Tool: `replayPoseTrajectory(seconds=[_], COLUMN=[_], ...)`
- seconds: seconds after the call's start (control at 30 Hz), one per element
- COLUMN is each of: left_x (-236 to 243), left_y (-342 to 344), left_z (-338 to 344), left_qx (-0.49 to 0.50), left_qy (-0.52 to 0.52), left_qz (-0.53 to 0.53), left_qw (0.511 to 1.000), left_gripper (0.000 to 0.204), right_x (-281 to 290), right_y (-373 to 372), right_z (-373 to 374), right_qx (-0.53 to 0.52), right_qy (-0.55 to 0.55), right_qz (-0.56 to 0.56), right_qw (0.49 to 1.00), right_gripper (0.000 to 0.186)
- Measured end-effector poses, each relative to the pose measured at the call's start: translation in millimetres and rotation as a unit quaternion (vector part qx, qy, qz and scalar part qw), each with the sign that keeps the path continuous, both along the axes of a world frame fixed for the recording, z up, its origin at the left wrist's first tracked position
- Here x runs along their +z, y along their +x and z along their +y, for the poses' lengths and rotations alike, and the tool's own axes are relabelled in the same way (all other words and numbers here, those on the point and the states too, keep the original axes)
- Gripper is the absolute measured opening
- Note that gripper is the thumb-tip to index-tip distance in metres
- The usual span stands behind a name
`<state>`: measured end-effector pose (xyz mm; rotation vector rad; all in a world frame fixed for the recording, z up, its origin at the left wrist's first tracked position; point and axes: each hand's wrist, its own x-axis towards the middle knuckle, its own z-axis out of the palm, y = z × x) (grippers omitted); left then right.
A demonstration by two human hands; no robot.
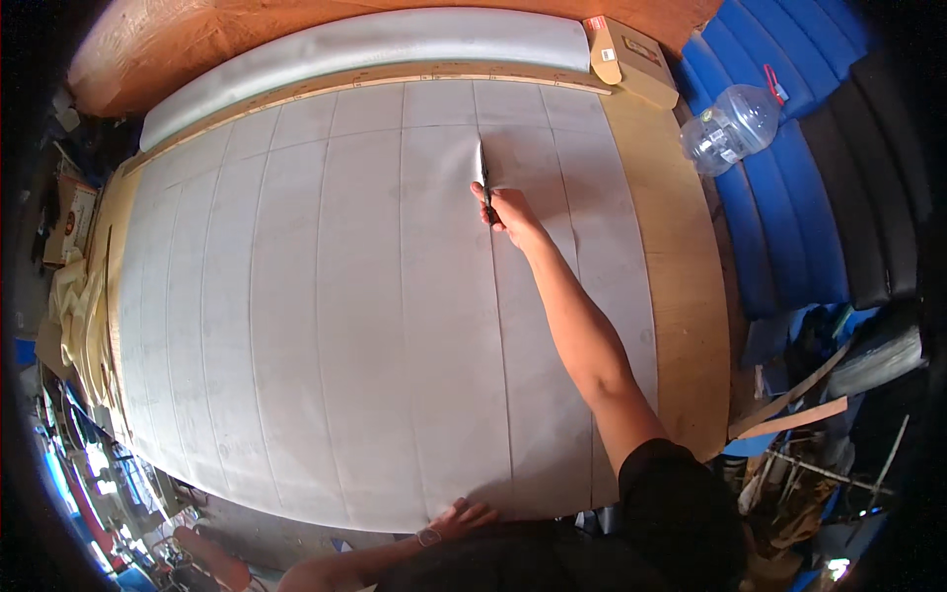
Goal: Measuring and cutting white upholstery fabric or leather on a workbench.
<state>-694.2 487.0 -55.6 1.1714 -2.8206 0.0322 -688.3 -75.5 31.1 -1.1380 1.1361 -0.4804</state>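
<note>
orange sheeting point(168, 49) beyond plywood tabletop point(681, 247); blue ribbed padding point(789, 232) right.

Soft light washes the sheet point(365, 276), a faint shadow sits right of the right hand point(508, 210), and there's the blade point(480, 158), glinting white! Highlights burn out lower left, clutter point(809, 483) lower right runs dim, edges bow into black corners.

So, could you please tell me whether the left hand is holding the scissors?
No, the right hand holds the scissors, while the left hand rests at the near edge of the grey sheet.
</note>
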Motion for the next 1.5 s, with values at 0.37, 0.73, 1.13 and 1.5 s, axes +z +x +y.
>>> replayPoseTrajectory(seconds=[0.37,0.73,1.13,1.5], left_x=[18,-5,65,80], left_y=[3,-1,17,152], left_z=[-6,11,-36,-4], left_qx=[-0.049,-0.015,0.037,0.184], left_qy=[0.058,0.063,0.109,0.222], left_qz=[-0.073,0.020,0.217,0.067], left_qw=[0.994,0.998,0.969,0.955], left_gripper=[0.060,0.063,0.048,0.113], right_x=[-6,-9,13,12], right_y=[13,12,-151,-194], right_z=[-33,-30,336,638], right_qx=[-0.002,-0.006,0.117,0.083], right_qy=[0.000,0.016,0.080,0.234], right_qz=[-0.014,-0.040,0.023,0.028], right_qw=[1.000,0.999,0.990,0.968], right_gripper=[0.042,0.038,0.032,0.025])
